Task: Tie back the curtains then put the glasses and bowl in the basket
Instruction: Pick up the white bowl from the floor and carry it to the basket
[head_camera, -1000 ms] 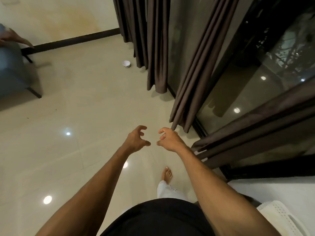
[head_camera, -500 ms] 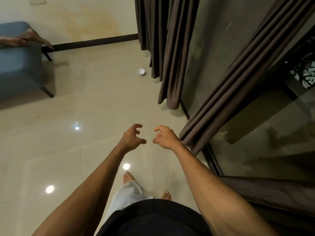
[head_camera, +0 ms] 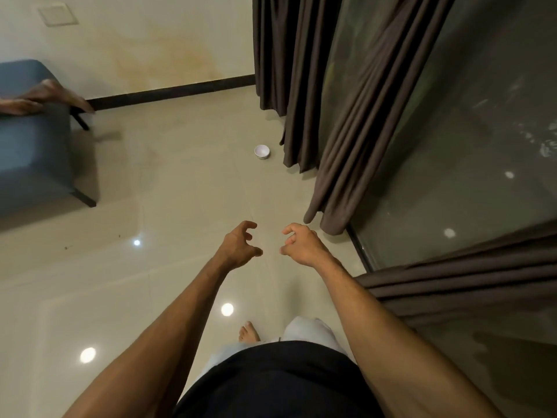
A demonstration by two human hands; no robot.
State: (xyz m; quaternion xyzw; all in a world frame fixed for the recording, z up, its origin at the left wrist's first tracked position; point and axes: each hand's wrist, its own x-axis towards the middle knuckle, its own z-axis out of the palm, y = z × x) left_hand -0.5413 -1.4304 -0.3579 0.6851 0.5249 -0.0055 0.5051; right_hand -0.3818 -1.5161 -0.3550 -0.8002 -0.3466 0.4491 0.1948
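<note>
Since 1 second ago the view has swung along the window: the near curtain (head_camera: 358,131) has drawn closer to the hands and its hem now hangs just ahead and to the right of them, while the white bowl (head_camera: 261,151) on the floor (head_camera: 180,191) looks nearer. That curtain's long axis runs up and away to the right, hanging loose against the glass door (head_camera: 467,146). A second curtain (head_camera: 289,70) hangs beyond it, and a third bundle (head_camera: 452,285) crosses behind the right forearm. The right hand (head_camera: 303,245) is nearer the hem; the left hand (head_camera: 239,245) is beside it, apart. Each grip is empty, fingers curled and spread, touching nothing. No glasses or basket show. The bowl lies well ahead, slightly left of the curtains. At the far left are a blue chair (head_camera: 33,140) and another person's feet (head_camera: 51,96).
</note>
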